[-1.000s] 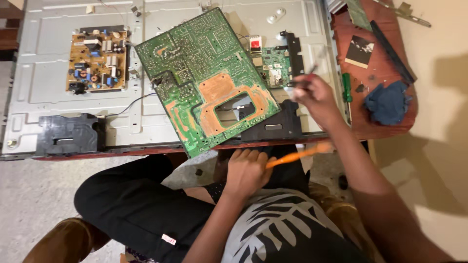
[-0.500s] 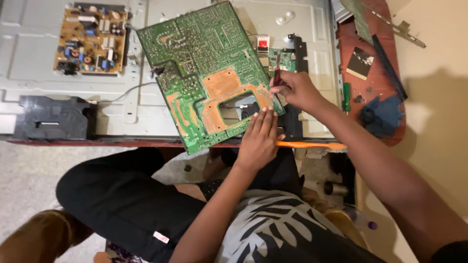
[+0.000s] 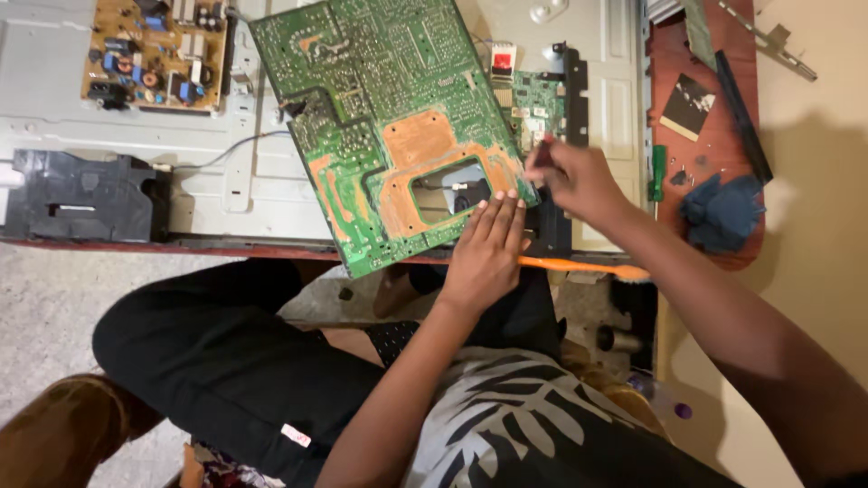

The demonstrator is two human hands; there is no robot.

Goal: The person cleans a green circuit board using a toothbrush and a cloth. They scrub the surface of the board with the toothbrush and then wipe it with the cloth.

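Note:
A large green circuit board with copper-coloured patches lies tilted on the grey metal back of a flat panel. My left hand rests flat on the board's lower right corner, fingers stretched out and holding nothing. My right hand is closed around a thin dark tool, its tip by a small green board and a black bracket. An orange-handled tool lies along the table's front edge, just under my left hand.
A brown power board sits at the far left, a black box below it. At the right a reddish round table holds a blue cloth, a green-handled tool, a black strip and small parts. My knees are under the edge.
My left hand set down the orange-handled tool and came up from my lap onto the big board's corner. My right hand moved slightly left over the small board.

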